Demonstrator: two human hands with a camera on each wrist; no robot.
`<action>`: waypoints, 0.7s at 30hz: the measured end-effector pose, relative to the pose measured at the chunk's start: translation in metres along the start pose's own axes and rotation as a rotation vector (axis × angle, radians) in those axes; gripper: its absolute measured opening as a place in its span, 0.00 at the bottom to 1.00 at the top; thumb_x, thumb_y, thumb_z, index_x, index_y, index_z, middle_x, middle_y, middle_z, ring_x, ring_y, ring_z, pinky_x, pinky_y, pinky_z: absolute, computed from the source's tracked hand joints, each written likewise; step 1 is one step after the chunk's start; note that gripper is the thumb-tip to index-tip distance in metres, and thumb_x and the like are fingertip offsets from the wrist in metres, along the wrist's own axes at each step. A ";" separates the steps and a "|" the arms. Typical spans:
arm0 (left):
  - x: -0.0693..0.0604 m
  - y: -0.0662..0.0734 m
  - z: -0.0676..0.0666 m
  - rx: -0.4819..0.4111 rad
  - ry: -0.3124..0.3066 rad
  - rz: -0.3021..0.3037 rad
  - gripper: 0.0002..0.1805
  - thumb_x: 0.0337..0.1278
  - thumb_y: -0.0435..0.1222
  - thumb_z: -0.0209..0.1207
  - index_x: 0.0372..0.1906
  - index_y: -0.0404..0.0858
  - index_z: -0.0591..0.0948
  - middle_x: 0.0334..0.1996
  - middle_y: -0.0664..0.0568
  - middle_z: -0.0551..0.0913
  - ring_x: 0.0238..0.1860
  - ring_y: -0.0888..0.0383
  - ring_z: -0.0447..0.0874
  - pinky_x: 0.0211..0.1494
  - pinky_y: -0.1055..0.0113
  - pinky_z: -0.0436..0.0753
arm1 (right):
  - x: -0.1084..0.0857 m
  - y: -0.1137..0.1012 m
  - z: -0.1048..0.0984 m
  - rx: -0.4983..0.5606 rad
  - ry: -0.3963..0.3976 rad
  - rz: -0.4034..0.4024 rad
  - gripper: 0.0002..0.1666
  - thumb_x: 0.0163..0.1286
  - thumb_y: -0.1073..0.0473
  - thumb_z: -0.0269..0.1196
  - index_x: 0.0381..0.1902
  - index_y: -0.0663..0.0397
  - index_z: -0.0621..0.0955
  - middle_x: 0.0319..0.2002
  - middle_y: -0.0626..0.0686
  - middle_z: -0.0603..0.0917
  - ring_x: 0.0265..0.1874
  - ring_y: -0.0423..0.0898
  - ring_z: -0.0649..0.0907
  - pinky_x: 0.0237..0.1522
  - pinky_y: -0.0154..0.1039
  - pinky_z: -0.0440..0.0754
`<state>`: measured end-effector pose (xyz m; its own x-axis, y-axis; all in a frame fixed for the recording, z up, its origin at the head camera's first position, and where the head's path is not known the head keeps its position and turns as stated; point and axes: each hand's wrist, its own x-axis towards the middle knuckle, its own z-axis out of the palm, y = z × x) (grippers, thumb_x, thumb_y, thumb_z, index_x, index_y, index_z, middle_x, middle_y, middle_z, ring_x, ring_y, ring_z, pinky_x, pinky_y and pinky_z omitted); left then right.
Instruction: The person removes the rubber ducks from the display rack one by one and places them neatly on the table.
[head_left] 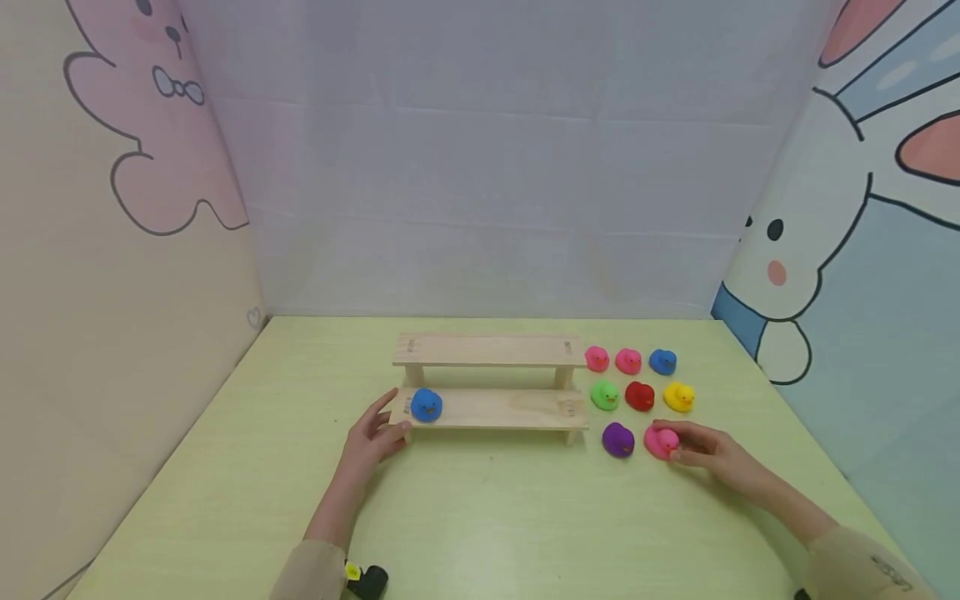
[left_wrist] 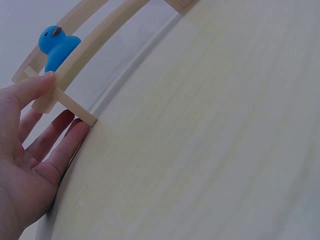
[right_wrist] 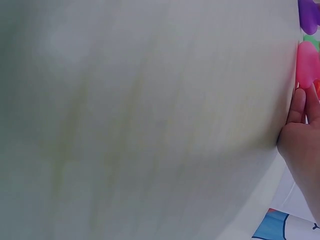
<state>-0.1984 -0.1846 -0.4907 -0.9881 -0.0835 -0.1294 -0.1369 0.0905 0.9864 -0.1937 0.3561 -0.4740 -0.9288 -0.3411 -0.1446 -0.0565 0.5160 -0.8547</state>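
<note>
A two-step wooden shelf stands on the table, with a blue rubber duck at the left end of its lower board. My left hand holds that end of the board. In the left wrist view, the thumb touches the board beside the blue duck, and the other fingers lie near the shelf's leg. My right hand pinches a pink rubber duck on the table, thumb on the near side. Only part of that pink duck shows in the right wrist view.
Left of the held duck sits a purple duck. Behind are green, red and yellow ducks. Farthest back are two pink ducks and a blue duck. Walls border the table at the back and sides.
</note>
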 end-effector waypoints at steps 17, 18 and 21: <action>-0.001 0.000 0.000 0.002 -0.001 0.007 0.37 0.62 0.39 0.65 0.74 0.57 0.65 0.62 0.41 0.76 0.49 0.63 0.83 0.51 0.67 0.86 | 0.000 -0.001 0.002 0.002 0.005 -0.008 0.33 0.72 0.54 0.60 0.71 0.60 0.68 0.69 0.63 0.72 0.50 0.16 0.72 0.51 0.19 0.75; -0.001 0.000 0.000 0.002 0.000 0.007 0.37 0.62 0.40 0.65 0.74 0.57 0.65 0.62 0.41 0.76 0.49 0.63 0.83 0.51 0.67 0.87 | 0.000 -0.001 0.002 0.007 0.003 -0.014 0.33 0.72 0.54 0.60 0.71 0.60 0.68 0.69 0.65 0.71 0.50 0.16 0.72 0.51 0.19 0.75; -0.001 0.000 0.001 0.002 0.004 0.002 0.37 0.62 0.40 0.65 0.74 0.57 0.65 0.63 0.41 0.76 0.49 0.63 0.83 0.51 0.67 0.87 | 0.000 -0.002 0.002 0.020 0.001 -0.017 0.33 0.72 0.55 0.60 0.71 0.61 0.68 0.70 0.67 0.69 0.50 0.16 0.72 0.50 0.19 0.75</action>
<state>-0.1979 -0.1839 -0.4905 -0.9881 -0.0868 -0.1266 -0.1346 0.0930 0.9865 -0.1926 0.3534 -0.4736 -0.9280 -0.3495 -0.1292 -0.0654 0.4941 -0.8670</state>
